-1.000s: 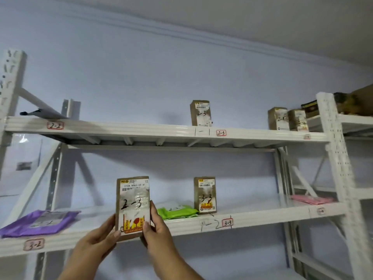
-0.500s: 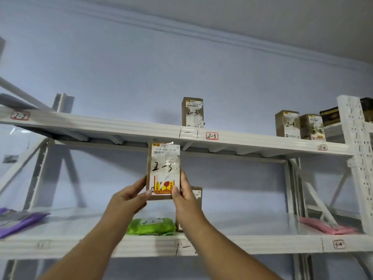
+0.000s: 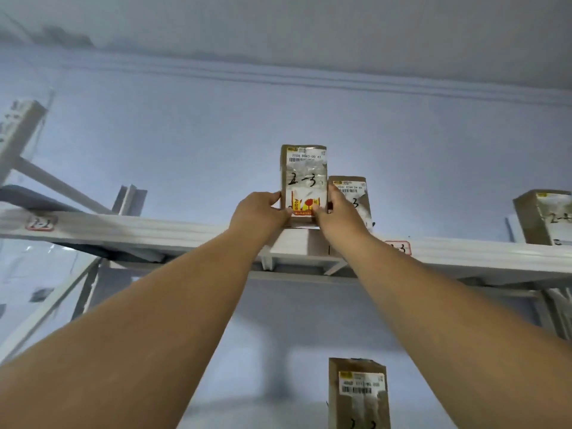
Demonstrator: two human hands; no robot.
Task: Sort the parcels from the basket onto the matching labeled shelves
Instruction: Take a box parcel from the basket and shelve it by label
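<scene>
Both hands (image 3: 301, 212) grip 2-3 box (image 3: 303, 178) upright.

Brown cardboard parcel (image 3: 303, 184), white shipping label, handwritten "2-3", red-yellow sticker low on its face. Upright, at front edge of upper shelf (image 3: 185, 235), just left of a second standing "2-3" parcel (image 3: 353, 196).

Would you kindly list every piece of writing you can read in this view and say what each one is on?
"2-3", handwritten: held parcel, gripped by left hand and right hand.
"710A B043-00 41": same parcel's printed label; uncertain.
"3", partly hidden: parcel behind.
"2-", cut off: right parcel.
"2-2": left shelf tag, blurred.
"-3", partly hidden: shelf tag.
Lower parcel: print unreadable.
</scene>
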